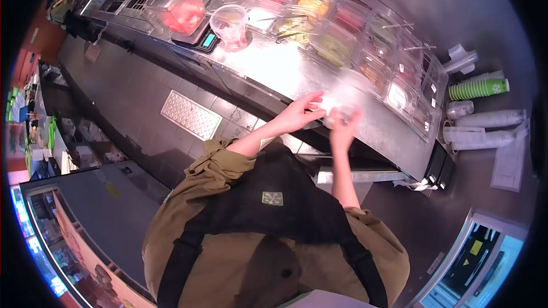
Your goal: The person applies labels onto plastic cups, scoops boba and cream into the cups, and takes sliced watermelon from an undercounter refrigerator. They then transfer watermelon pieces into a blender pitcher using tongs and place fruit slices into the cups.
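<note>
My right hand (pixel 345 128) is smeared by motion over the front edge of the steel counter, its fingers closed around the lower part of a clear plastic cup (pixel 349 86). The cup is blurred, and its contents cannot be made out. Just to the left, my left hand (pixel 299 114) has its fingers spread, pointing toward the cup, with nothing in it. Farther left on the counter, a clear tub (pixel 230 25) with a little pink-red content stands beside a digital scale (pixel 200 39). On the scale rests a tall clear container (pixel 180 11) holding pink-red pieces.
Several clear lidded bins (pixel 334 44) of cut ingredients line the back of the counter, tongs among them. To the right are stacked green cups (pixel 478 89) and white cup sleeves (pixel 488 118). A metal floor plate (pixel 190 115) lies in the tiled floor. Another person (pixel 60 8) stands far left.
</note>
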The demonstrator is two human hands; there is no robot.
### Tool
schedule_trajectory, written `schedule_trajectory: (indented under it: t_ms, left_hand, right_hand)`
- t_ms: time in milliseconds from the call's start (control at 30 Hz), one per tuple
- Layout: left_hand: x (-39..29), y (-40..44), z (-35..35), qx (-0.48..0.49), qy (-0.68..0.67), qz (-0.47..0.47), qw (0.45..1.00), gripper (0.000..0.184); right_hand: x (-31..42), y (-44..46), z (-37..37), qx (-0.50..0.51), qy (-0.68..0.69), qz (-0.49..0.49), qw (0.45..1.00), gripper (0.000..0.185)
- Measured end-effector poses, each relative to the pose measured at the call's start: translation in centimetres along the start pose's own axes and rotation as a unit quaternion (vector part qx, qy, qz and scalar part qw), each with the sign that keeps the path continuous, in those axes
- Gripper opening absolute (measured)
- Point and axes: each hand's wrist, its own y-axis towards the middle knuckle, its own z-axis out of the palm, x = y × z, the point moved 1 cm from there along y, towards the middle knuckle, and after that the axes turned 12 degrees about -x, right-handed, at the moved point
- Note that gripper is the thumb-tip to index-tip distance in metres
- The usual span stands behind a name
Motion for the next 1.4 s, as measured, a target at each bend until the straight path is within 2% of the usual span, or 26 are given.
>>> schedule_trajectory:
  t_ms: [33,100,133,200,267,333,400,500,600,733,767,867,900,967,1067,1133,1167,1200,1233,1333,1400]
  left_hand:
    - [0.1,0.1,-0.5,-0.016,0.023,0.037,0.999,0.050]
    - [-4.3,1.1,-2.9,-0.103,0.061,0.043,0.992,0.054]
    - [-5.9,1.8,-4.7,-0.147,0.081,0.046,0.985,0.055]
    - [-5.0,5.2,-9.6,-0.155,-0.097,-0.025,0.983,0.053]
    - [-6.9,7.0,-13.4,-0.101,-0.250,-0.081,0.960,0.054]
    - [-9.3,8.1,-15.0,-0.089,-0.288,-0.065,0.951,0.061]
    - [-9.7,9.8,-16.2,-0.075,-0.322,-0.056,0.942,0.063]
    - [-10.6,11.8,-16.7,-0.106,-0.301,-0.018,0.948,0.067]
    - [-10.4,14.0,-17.0,-0.137,-0.096,0.112,0.980,0.072]
    - [-14.7,15.8,-15.8,-0.178,-0.020,0.072,0.981,0.076]
    - [-15.1,16.6,-15.7,-0.186,-0.048,0.039,0.981,0.077]
    - [-14.1,19.6,-16.1,-0.181,0.005,0.065,0.981,0.078]
    - [-13.9,20.3,-16.3,-0.170,0.039,0.030,0.984,0.077]
    - [-12.7,21.8,-16.1,-0.160,0.000,0.026,0.987,0.076]
    - [-10.2,23.6,-16.4,-0.172,-0.025,0.026,0.984,0.071]
    - [-8.9,24.1,-17.0,-0.166,-0.077,0.006,0.983,0.066]
    - [-8.7,23.6,-17.0,-0.168,-0.183,-0.038,0.968,0.054]
    - [-8.4,23.3,-17.2,-0.164,-0.181,-0.044,0.969,0.051]
    - [-8.0,23.1,-17.5,-0.162,-0.179,-0.049,0.969,0.049]
    - [-6.5,22.5,-17.8,-0.189,-0.171,-0.043,0.966,0.046]
    - [-5.8,22.1,-18.1,-0.192,-0.168,-0.057,0.965,0.047]
  right_hand:
    - [-2.8,-0.5,2.8,0.084,-0.059,-0.045,0.994,0.075]
    - [1.1,-3.0,7.1,0.118,-0.049,-0.190,0.974,0.081]
    - [3.9,-3.3,8.4,0.105,-0.020,-0.361,0.927,0.076]
    - [6.5,-0.9,11.1,0.232,0.079,-0.347,0.905,0.057]
    - [4.2,5.0,15.6,0.251,0.080,-0.217,0.940,0.037]
    - [1.6,12.6,21.2,0.158,-0.047,-0.323,0.932,0.028]
    - [-1.3,18.8,25.9,0.151,-0.242,-0.389,0.876,0.030]
    - [-3.0,23.6,30.1,0.168,-0.296,-0.465,0.818,0.032]
    - [-2.5,25.2,30.5,0.241,-0.306,-0.439,0.810,0.032]
    - [-2.0,27.1,31.6,0.271,-0.330,-0.454,0.782,0.031]
    - [-1.7,27.5,31.6,0.284,-0.339,-0.476,0.760,0.032]
    - [-0.9,28.7,31.5,0.312,-0.360,-0.532,0.700,0.031]
    - [-0.7,28.9,31.2,0.316,-0.362,-0.547,0.686,0.030]
    - [-0.7,29.6,31.4,0.328,-0.382,-0.569,0.650,0.026]
    - [-0.8,31.4,31.2,0.256,-0.402,-0.593,0.649,0.025]
    - [-0.7,33.0,30.4,0.213,-0.418,-0.546,0.694,0.026]
    - [-0.8,33.9,30.0,0.189,-0.417,-0.521,0.720,0.026]
    - [-1.0,34.4,29.6,0.165,-0.414,-0.497,0.745,0.026]
    - [-1.3,34.2,29.2,0.095,-0.387,-0.518,0.757,0.027]
    - [0.0,28.9,28.5,0.047,-0.364,-0.295,0.882,0.030]
    - [1.8,22.8,28.6,0.207,-0.351,-0.121,0.905,0.037]
